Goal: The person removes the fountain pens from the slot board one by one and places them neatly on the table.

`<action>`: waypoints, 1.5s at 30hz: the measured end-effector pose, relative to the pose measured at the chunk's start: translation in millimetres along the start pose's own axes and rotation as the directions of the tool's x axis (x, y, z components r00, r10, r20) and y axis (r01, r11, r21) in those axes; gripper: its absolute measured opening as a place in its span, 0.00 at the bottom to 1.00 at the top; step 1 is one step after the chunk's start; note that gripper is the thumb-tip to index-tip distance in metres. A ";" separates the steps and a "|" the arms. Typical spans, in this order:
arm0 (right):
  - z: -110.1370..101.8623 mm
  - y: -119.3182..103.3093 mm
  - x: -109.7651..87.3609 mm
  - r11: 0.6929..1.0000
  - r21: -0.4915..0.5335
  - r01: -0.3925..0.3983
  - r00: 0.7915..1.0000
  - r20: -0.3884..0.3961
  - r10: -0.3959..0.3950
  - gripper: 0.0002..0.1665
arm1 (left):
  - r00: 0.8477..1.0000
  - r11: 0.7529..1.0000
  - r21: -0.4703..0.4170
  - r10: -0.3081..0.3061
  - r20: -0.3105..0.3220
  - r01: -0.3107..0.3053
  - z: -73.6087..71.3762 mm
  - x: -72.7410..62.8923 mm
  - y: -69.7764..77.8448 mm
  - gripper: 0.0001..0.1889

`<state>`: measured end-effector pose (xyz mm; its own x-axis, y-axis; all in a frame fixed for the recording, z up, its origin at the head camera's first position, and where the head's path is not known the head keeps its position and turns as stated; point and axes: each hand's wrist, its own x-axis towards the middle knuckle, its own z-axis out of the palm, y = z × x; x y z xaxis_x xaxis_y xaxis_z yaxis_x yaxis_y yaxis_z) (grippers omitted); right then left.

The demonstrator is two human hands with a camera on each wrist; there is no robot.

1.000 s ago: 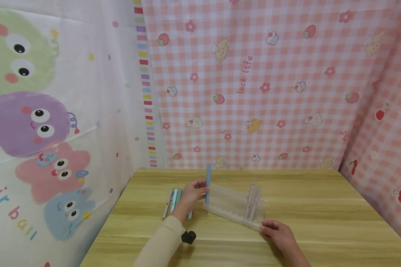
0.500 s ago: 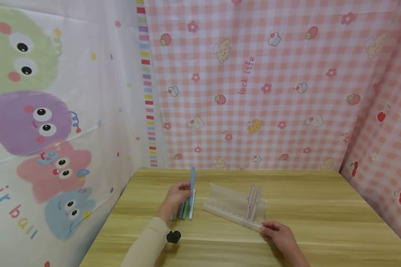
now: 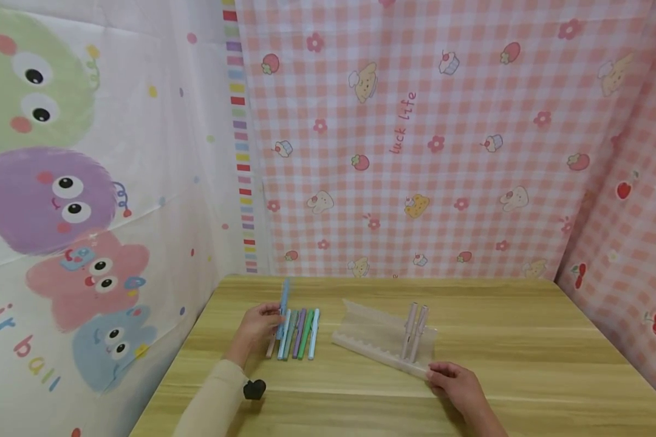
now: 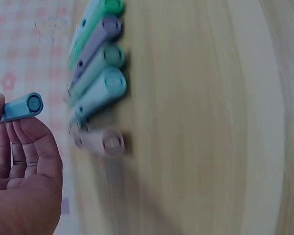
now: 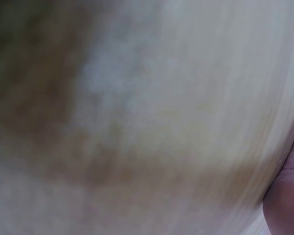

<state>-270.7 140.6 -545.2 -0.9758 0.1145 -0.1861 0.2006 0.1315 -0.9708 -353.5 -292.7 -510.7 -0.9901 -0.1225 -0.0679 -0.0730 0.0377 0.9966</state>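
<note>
I see part of the right hand (image 5: 285, 198) at lower right, and a brownish blur, probably the tabletop (image 5: 186, 98).

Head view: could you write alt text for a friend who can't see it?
A person's left grip holds a blue pen at the left end of six colored pens on a wooden table. The right grip holds a corner of a translucent rack bearing two pale pens.

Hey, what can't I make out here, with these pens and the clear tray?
Head view: upper part of the slim dusty-pink pen, behind the left hand.
Left wrist: topmost pale-blue plastic pen, cut off by the top edge.
Right wrist: most of the right hand, cut off by the right edge; much else too blurred.
</note>
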 end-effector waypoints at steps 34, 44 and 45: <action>1.1 -0.7 -0.5 1.000 -0.011 0.027 1.000 -0.002 -0.027 0.12 | 0.993 0.980 0.158 -0.110 -0.049 0.116 -51.7 -17.3 -14.6 0.23; 0.2 -0.5 -0.5 1.000 -0.012 0.010 1.000 -0.003 -0.010 0.12 | 0.989 0.969 0.199 -0.142 -0.043 0.147 -44.9 -16.2 -12.1 0.21; 0.1 -0.4 -0.3 1.000 -0.012 0.010 1.000 -0.002 -0.010 0.12 | 0.989 0.968 0.201 -0.143 -0.044 0.149 -44.3 -16.1 -11.9 0.21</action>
<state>-270.5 140.4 -544.8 -0.9776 0.1156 -0.1761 0.1919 0.1441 -0.9708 -331.4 -335.0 -519.4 -0.9633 -0.1704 -0.2074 -0.2420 0.2176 0.9456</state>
